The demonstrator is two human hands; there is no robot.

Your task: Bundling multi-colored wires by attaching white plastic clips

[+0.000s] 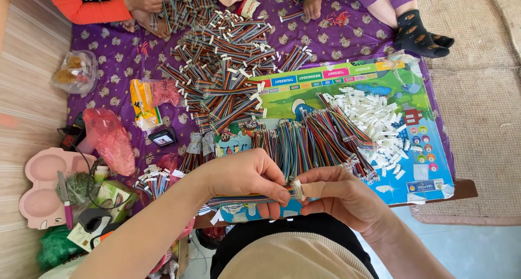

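A rainbow ribbon cable is lying across our lap edge, just in front of the low board, and we are holding it between both hands. Our left hand is pinching the cable's flat run between thumb and fingers, while our right hand is closing its fingertips on the small white connector at the cable's end; a tan plaster is wrapping our right thumb.

Just beyond our hands we are seeing a colourful picture board serving as a tray: it is carrying a row of bundled ribbon cables and, to their right, a heap of loose white connectors. Along its far edge a strip of small coloured rectangular labels in blue, green, pink and yellow is running.

On the purple patterned cloth farther off, a large loose pile of finished cables is spreading out. To the left, a clear plastic bag is holding brownish lumps, a yellow-and-pink packet is lying beside the pile, and a red plastic bag is sitting nearer us; what it contains we cannot tell. A pink compartment tray is resting at the far left with a knife lying across it. A small black device with a screen is sitting by the yellow packet.

At the far edge, another person in an orange sleeve is handling cables, and a socked foot is resting on the cloth
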